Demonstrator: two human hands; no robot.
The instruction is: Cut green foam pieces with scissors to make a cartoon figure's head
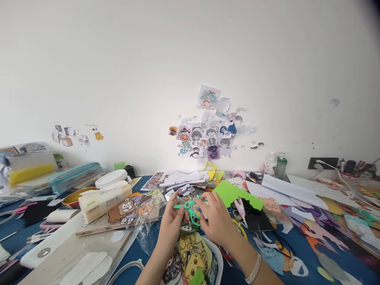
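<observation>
My left hand (171,223) and my right hand (218,221) meet over the middle of the cluttered table. Between them is a pair of green-handled scissors (188,208). The left hand's fingers pinch one side of the scissors. Fingers of the right hand curl round the handle side. A green paper sheet (234,194) with a cut edge lies just right of the right hand. Below the hands sits a white tray (219,259) with yellow cartoon cut-outs (192,255).
A tissue pack (103,200) and sticker sheets (133,208) lie to the left. White papers (291,189) and two bottles (276,164) stand at the right back. Stickers (208,134) cover the wall. Paper scraps are strewn over the blue tabletop (297,245).
</observation>
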